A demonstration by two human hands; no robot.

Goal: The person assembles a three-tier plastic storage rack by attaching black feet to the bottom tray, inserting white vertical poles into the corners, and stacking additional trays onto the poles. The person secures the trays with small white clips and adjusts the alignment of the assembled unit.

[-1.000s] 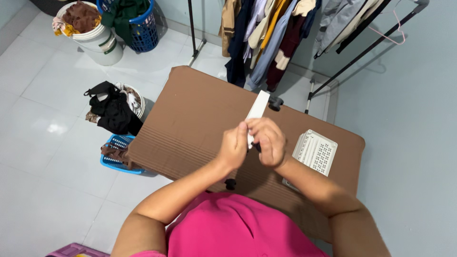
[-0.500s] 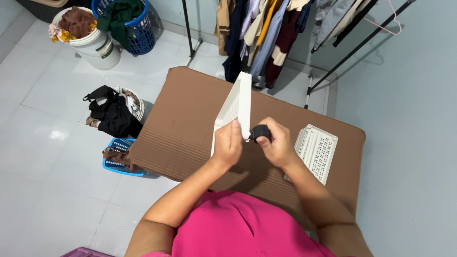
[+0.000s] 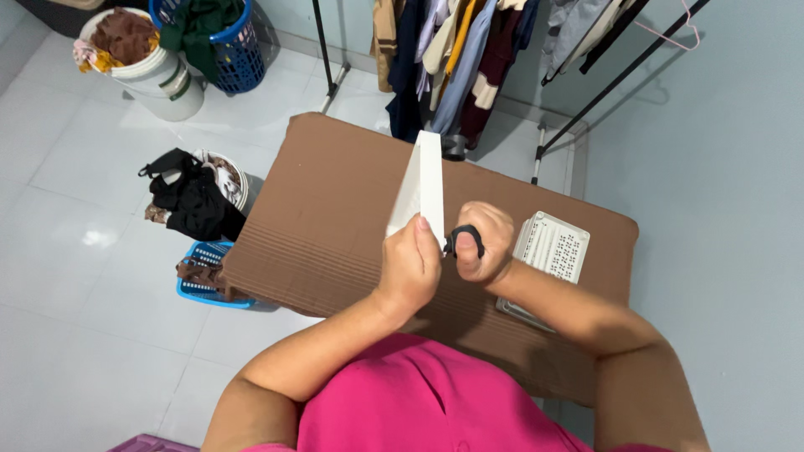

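In front of me stands a brown padded board [image 3: 335, 218], and on its right end rests a white perforated basket [image 3: 553, 251]. To my left on the tiled floor I see a small blue basket [image 3: 201, 289] and a bin draped with black clothes [image 3: 194, 194]. Farther off stand a white bucket [image 3: 155, 79] of laundry and a blue hamper [image 3: 230, 50]. Beyond the board, clothes hang on a rack [image 3: 456, 59].

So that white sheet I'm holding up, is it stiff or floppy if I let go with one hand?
The white sheet stands straight above the left hand, so it's probably fairly stiff. It looks thin, so likely light. Scissors sit in the right hand.
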